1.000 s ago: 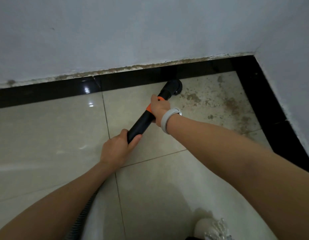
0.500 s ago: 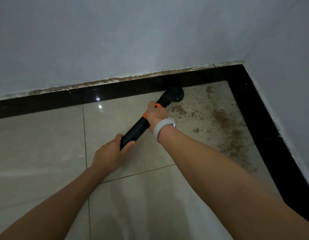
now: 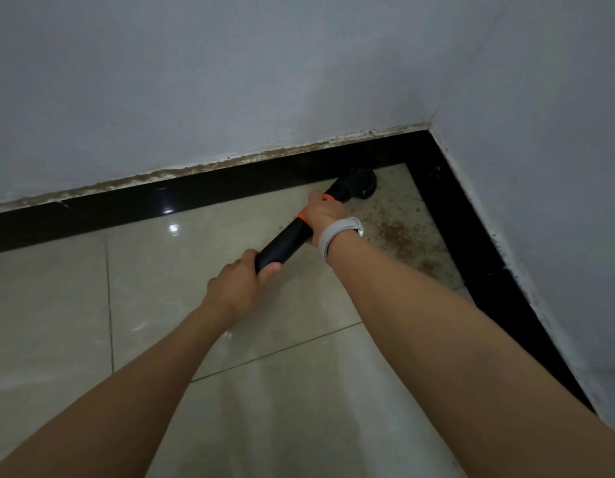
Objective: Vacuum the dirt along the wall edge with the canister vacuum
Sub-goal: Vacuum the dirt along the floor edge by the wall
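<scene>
Head view, near to far. Pale floor tiles [image 3: 154, 298], glossy. My left hand [image 3: 235, 288], fingers curled round the near end of the black vacuum wand [image 3: 285, 244]. My right hand [image 3: 325, 215], a white wristband [image 3: 337, 236] on the wrist, gripping the wand farther along at its orange collar [image 3: 303, 215]. Round brush nozzle [image 3: 359, 184] on the floor, touching the black skirting [image 3: 161, 201] near the room's corner. Brown dirt [image 3: 395, 232] scattered on the tile just beside the nozzle, toward the right-hand skirting. Grey wall [image 3: 230, 81] above.
</scene>
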`<state>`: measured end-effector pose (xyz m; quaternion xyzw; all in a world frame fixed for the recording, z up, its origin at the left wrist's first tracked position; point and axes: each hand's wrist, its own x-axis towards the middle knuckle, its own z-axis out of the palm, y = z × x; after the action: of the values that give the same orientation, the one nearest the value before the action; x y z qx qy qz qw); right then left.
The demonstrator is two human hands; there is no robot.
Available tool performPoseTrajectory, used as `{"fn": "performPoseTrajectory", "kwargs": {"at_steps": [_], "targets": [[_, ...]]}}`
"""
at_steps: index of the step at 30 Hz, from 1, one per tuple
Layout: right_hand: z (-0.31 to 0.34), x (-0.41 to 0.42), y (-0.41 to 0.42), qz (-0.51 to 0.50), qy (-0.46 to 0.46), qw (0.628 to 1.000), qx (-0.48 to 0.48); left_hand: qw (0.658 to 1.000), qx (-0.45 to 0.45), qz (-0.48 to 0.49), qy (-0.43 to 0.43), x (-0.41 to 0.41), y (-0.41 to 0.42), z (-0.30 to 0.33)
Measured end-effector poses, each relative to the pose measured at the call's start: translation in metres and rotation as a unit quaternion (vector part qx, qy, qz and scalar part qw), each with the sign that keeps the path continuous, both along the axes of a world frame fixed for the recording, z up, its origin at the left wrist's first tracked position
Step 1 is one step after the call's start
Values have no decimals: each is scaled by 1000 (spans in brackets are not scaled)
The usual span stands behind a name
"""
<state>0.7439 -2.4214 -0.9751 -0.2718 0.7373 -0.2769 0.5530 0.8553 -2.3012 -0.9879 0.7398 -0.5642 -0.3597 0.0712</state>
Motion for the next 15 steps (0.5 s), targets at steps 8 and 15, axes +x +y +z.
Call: {"fn": "performPoseTrajectory", "kwargs": {"at_steps": [8,15], "targets": [[1,-20,-13,-4,-7,1000,-17,1000,-22,-19,-6,-14,-16,-3],[8,-53,-25,-15,13,999,-28,999,-25,-39,-22,-45,-36,-2]]}}
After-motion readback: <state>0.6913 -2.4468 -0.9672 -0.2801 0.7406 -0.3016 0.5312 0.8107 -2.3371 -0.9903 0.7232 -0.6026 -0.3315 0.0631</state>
